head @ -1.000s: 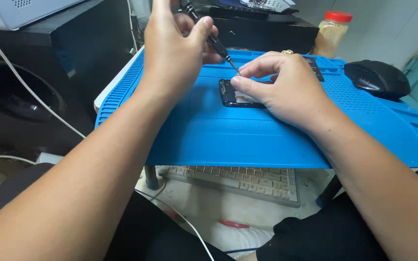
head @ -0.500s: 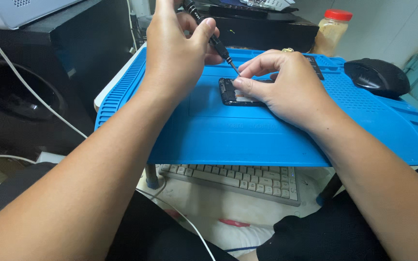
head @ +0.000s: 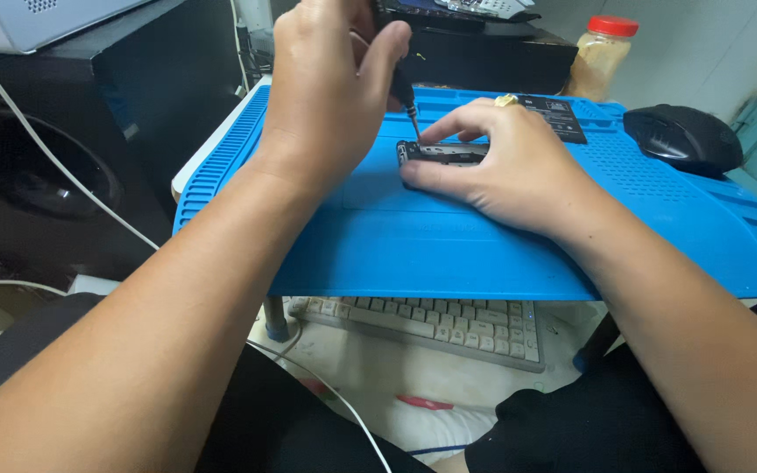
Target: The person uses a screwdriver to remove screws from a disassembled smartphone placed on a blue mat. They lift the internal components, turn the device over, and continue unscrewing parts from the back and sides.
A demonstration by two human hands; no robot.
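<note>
Blue mat [head: 484, 254] bore the phone [head: 440, 153], pinned by right hand [head: 505, 171] fingers; left hand [head: 330, 83] gripped the screwdriver [head: 406, 101], whose tip risked slipping.

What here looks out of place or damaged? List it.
Only the keyboard looks odd: it lies under the edge of the blue mat, on a low, littered surface. On the mat, the left hand holds a screwdriver over the opened phone, steadied by the right hand.

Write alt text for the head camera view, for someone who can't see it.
A left hand holds a slim black screwdriver tip-down on a small dark opened phone, steadied by the right hand on a blue silicone work mat.
</note>
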